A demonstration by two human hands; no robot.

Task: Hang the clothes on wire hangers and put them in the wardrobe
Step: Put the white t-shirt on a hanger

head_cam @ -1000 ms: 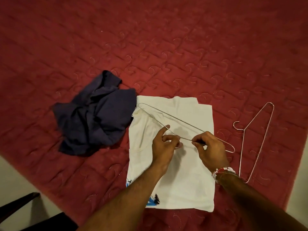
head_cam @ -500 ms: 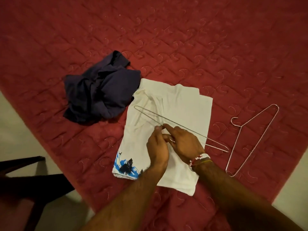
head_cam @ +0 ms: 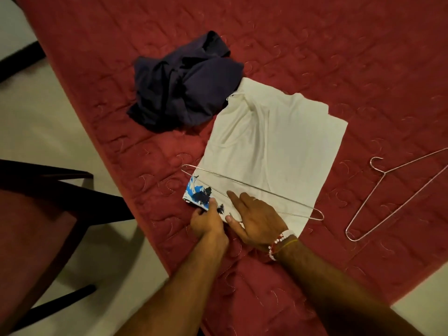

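Head: L hand (head_cam: pixel 206 220) pinches shirt (head_cam: pixel 266 141); R hand (head_cam: pixel 257 219) flat.

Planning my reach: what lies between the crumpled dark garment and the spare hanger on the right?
In the head view: the white T-shirt, then bare red quilt.

Left hand (head_cam: pixel 206 220) pinching white T-shirt (head_cam: pixel 271 141) hem, right hand (head_cam: pixel 258 220) flat on wire hanger (head_cam: pixel 251 187), red quilt (head_cam: pixel 339 57) beneath

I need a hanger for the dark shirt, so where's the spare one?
Head view, right side: the spare hanger lies flat on the red bedspread, just right of the white shirt, hook nearest the shirt.
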